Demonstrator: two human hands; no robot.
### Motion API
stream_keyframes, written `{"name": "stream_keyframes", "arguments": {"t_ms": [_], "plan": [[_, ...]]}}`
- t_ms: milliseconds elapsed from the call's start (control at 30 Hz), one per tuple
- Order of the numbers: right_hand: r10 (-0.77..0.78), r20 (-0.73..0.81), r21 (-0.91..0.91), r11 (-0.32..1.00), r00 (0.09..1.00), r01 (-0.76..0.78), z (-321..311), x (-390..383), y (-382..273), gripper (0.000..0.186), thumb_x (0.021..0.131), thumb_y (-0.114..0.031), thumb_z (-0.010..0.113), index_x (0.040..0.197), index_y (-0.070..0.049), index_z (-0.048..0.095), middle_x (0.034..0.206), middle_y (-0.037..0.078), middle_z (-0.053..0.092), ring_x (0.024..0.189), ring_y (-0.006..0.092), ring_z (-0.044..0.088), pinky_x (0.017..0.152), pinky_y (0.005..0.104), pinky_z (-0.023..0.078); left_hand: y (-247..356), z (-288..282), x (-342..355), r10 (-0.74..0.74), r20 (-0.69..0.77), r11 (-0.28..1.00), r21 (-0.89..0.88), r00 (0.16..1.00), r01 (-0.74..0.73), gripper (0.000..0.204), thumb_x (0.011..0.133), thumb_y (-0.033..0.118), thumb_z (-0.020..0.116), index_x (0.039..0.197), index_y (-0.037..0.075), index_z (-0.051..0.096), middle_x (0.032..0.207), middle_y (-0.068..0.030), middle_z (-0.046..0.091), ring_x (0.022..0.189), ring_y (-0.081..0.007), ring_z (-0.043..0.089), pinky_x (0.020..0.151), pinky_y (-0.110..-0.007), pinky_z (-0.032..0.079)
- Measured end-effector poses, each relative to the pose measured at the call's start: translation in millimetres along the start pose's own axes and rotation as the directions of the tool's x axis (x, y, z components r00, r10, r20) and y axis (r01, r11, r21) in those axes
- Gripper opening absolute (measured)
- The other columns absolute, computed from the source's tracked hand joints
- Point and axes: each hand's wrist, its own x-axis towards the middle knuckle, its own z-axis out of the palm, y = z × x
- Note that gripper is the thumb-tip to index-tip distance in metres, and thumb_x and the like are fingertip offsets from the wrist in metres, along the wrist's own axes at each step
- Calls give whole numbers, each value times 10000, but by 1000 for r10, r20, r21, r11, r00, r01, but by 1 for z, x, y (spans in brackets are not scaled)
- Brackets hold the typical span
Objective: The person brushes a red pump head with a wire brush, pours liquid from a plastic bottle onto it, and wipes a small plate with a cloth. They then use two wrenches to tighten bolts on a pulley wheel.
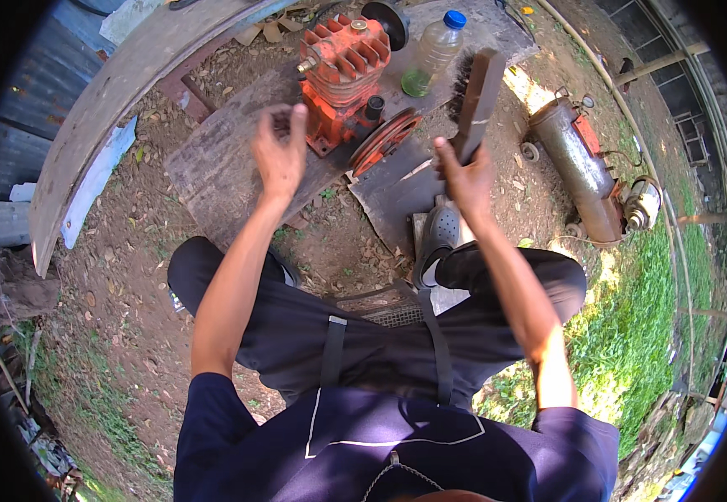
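My left hand (280,155) is raised just left of the orange compressor pump (342,67), fingers loosely bent and apart, with nothing visible in them. In my right hand (462,171) is a dark wire brush (482,96), held upright with its bristles facing left. An orange pulley wheel (386,142) sits at the pump's lower right. Behind the brush stands a plastic bottle (430,63) with a blue cap and a little green liquid. Pump and bottle rest on weathered boards (209,171).
A rusty cylindrical tank (572,167) on small wheels lies at the right with a gauge and fittings. A curved board (75,167) and corrugated sheets (20,75) are at the left. My legs are bent either side, my shoe (438,230) beside a dark plate (384,201).
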Motion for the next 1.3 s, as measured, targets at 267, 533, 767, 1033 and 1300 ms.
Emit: {"name": "stream_keyframes", "arguments": {"t_ms": [267,533,767,1033,1300], "plan": [[-409,490,-556,534,770,637,-76,93,-22,494,774,-301,722,1158,-36,561,857,237,638,853,432,618,758,480,492,24,42,-39,322,297,918,134,899,-373,545,785,415,785,1114,12,618,1002,-150,663,869,-325,670,758,-413,536],[-511,634,-506,294,581,811,-56,147,5,366,724,-173,668,1069,-70,602,891,157,666,868,371,649,739,455,530,23,77,-45,215,152,954,179,965,-241,372,827,328,775,1000,18,663,841,-144,689,764,-299,680,695,-393,528],[-560,601,-532,252,570,809,-19,137,-16,329,681,-119,689,1006,-87,653,832,134,683,770,345,668,676,437,551,7,81,-41,412,45,899,142,910,-414,291,800,210,813,975,8,696,798,-121,718,694,-208,699,643,-319,539],[-700,545,-373,289,460,882,-19,154,20,405,623,-126,732,1022,-101,669,741,145,665,679,328,660,646,431,544,-13,85,-44,424,11,903,76,906,-423,278,783,164,824,968,-9,711,821,-118,726,698,-181,695,641,-302,541],[-680,528,-397,331,508,856,-14,156,23,328,663,-126,725,982,-100,656,748,144,664,702,357,655,641,442,529,-25,87,-47,438,-32,899,-11,898,-439,260,780,124,822,949,-29,698,814,-112,713,710,-185,688,632,-304,527]]}}
